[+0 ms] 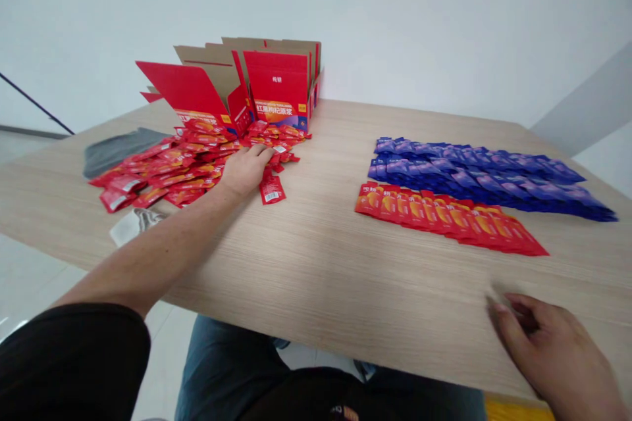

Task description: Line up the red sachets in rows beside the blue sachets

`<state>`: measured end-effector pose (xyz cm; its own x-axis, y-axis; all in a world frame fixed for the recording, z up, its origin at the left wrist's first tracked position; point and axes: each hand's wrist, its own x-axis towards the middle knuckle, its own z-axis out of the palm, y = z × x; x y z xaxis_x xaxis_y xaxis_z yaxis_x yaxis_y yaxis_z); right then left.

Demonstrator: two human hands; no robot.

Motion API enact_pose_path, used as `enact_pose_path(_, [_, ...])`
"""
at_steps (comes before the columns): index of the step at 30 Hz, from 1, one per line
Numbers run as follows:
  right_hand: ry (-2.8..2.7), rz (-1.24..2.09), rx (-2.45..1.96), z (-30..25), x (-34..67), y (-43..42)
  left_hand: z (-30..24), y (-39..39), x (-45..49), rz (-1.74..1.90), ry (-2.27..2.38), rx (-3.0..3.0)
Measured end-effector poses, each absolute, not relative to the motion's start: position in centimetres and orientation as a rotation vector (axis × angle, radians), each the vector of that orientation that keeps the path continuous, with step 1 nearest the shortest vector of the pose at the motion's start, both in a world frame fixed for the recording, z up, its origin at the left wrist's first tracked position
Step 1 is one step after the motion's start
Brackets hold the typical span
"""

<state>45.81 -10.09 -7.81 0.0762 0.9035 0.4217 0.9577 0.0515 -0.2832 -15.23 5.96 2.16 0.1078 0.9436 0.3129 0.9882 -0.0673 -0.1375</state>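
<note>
L hand lies palm-down on loose red sachets on the bench; can't tell if grip's clenched on any. R hand at front edge, grip released, fingers loosely curled, holding nothing. Red carton stands open near back edge behind the pile, flaps up, side printed 红黑枸杞原浆. Barcode sachet lies just right of L hand. Purple sachets & orange-red sachets form 2 rows at right, open bench between them & pile. Grey sheet left of pile.
</note>
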Motion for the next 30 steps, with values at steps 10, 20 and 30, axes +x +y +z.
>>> enact_pose_path(10, [-1.840, -0.113, -1.891, -6.3, 44.1, -10.5, 0.8, -6.5, -8.5, -0.470, -1.366, -2.377])
enact_pose_path(20, [-1.877, -0.133, -1.857, -6.2, 43.8, -10.5, -1.5, -9.4, -3.1, -0.329, -0.985, -2.584])
enact_pose_path(30, [-1.818, -0.120, -1.815, -5.6, 43.2, -11.2, -1.0, -9.1, -1.3, -0.170, -1.119, -2.867])
